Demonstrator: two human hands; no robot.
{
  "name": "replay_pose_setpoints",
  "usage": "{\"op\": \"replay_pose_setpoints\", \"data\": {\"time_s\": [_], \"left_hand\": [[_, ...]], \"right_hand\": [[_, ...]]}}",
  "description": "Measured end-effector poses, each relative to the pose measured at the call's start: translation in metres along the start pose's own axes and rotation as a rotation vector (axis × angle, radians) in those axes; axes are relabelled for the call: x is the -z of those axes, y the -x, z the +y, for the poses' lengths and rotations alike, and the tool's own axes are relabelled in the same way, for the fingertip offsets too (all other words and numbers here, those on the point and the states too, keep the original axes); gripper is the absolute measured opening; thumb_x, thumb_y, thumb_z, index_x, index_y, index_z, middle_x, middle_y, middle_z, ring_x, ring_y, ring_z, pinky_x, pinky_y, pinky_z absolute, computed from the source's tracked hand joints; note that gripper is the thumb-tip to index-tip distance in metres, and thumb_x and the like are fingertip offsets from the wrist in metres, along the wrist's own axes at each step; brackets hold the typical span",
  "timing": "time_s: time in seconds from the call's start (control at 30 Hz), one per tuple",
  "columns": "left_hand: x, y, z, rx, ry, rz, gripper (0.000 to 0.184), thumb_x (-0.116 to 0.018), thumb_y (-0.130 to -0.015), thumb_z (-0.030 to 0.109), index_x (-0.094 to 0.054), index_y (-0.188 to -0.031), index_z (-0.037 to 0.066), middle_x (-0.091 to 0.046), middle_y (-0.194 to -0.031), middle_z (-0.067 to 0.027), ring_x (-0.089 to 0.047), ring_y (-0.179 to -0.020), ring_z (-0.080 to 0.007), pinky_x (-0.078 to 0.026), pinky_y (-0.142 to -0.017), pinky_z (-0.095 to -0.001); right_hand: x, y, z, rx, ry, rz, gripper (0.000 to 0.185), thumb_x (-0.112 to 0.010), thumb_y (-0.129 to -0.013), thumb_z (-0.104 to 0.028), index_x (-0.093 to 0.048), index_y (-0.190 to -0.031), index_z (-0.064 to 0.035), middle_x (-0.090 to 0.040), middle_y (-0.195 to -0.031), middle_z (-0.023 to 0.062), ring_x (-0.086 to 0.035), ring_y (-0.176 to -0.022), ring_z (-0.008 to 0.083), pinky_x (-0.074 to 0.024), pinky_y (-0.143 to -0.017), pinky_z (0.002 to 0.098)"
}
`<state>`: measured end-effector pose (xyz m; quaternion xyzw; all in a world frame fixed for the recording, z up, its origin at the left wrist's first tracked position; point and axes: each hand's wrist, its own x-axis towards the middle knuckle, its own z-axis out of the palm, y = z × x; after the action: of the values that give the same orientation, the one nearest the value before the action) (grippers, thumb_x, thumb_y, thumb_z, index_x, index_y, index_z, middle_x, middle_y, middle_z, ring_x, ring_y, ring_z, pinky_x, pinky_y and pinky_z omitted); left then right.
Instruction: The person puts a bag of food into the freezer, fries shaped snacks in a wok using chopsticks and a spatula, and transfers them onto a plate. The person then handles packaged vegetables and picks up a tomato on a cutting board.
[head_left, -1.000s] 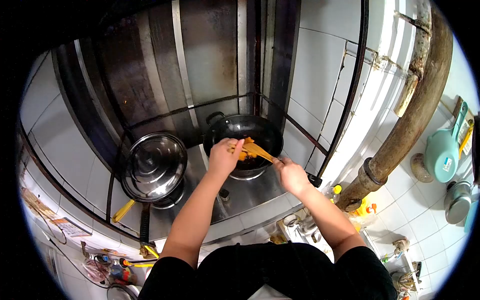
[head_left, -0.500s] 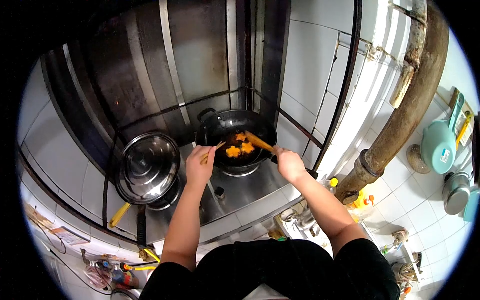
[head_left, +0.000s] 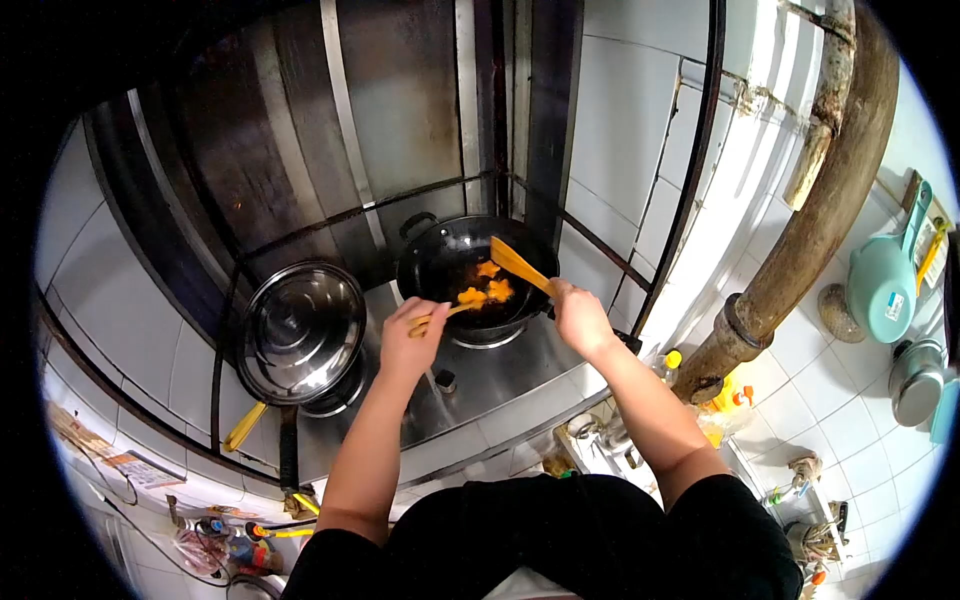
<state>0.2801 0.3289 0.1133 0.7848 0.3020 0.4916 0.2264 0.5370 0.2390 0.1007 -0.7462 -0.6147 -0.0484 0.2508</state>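
Observation:
A black wok (head_left: pixel 425 265) sits on the right burner with dark oil inside. Several orange, flower-shaped pieces (head_left: pixel 498 291) lie in the oil. My left hand (head_left: pixel 411 330), at the wok's near left rim, is closed on light wooden chopsticks (head_left: pixel 458 309), whose tips reach the left orange piece. My right hand (head_left: pixel 580 315), by the right rim, grips a wooden spatula (head_left: pixel 515 265). Its flat blade is raised over the wok, above and right of the pieces. The wok's handle is mostly hidden behind my right hand.
A lidded pan (head_left: pixel 303 330) occupies the left burner, its dark handle (head_left: pixel 288 450) pointing toward me. A dark metal rail (head_left: pixel 600 243) runs around the stove. A thick pipe (head_left: pixel 800 250) rises at right. Bottles (head_left: pixel 668 368) stand near my right forearm; a turquoise pan (head_left: pixel 885 285) hangs on the wall.
The spatula blade has lifted from beside the orange pieces and swung up. My left hand has moved slightly right and down, bringing the chopsticks to the left piece.

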Motion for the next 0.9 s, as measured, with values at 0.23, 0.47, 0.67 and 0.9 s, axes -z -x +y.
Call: {"op": "replay_pose_setpoints", "data": {"time_s": [0.23, 0.47, 0.67, 0.9], "left_hand": [[-0.032, -0.032, 0.007, -0.121, -0.125, -0.05, 0.021, -0.066, -0.089, 0.021, -0.067, -0.083, 0.0, -0.062, -0.077, -0.0126, -0.06, -0.066, -0.0291, -0.047, -0.061, -0.0328], [-0.003, -0.038, 0.012, -0.147, -0.042, 0.191, 0.012, -0.068, -0.087, 0.014, -0.069, -0.087, 0.002, -0.062, -0.077, -0.0129, -0.062, -0.069, -0.0288, -0.048, -0.062, -0.0346], [-0.005, -0.009, -0.014, -0.246, -0.076, 0.079, 0.007, -0.066, -0.086, 0.007, -0.069, -0.091, 0.003, -0.061, -0.079, -0.011, -0.061, -0.071, -0.0264, -0.049, -0.066, -0.0319], [0.004, 0.011, -0.002, -0.187, -0.158, -0.033, 0.009, -0.066, -0.086, 0.006, -0.067, -0.093, 0.0, -0.061, -0.081, -0.0132, -0.061, -0.071, -0.0269, -0.048, -0.065, -0.0331]], "right_hand": [[-0.007, 0.028, -0.031, 0.243, 0.167, -0.029, 0.048, -0.055, -0.076, -0.001, -0.055, -0.124, -0.0063, -0.062, -0.09, 0.0157, -0.065, -0.082, 0.0324, -0.0544, -0.071, 0.0417], [0.006, 0.031, -0.007, -0.008, -0.007, 0.025, 0.024, -0.053, -0.081, -0.004, -0.055, -0.104, -0.0023, -0.066, -0.083, 0.0203, -0.066, -0.08, 0.0386, -0.0538, -0.07, 0.0464], [-0.004, 0.036, -0.001, -0.201, -0.508, 0.088, 0.022, -0.047, -0.091, -0.008, -0.059, -0.105, 0.0026, -0.066, -0.072, 0.0164, -0.067, -0.074, 0.0323, -0.0512, -0.068, 0.0422], [-0.011, 0.039, -0.001, -0.328, -0.791, 0.054, 0.032, -0.047, -0.097, -0.015, -0.057, -0.12, 0.0037, -0.065, -0.072, 0.0094, -0.064, -0.068, 0.0196, -0.0494, -0.068, 0.0323]]}}
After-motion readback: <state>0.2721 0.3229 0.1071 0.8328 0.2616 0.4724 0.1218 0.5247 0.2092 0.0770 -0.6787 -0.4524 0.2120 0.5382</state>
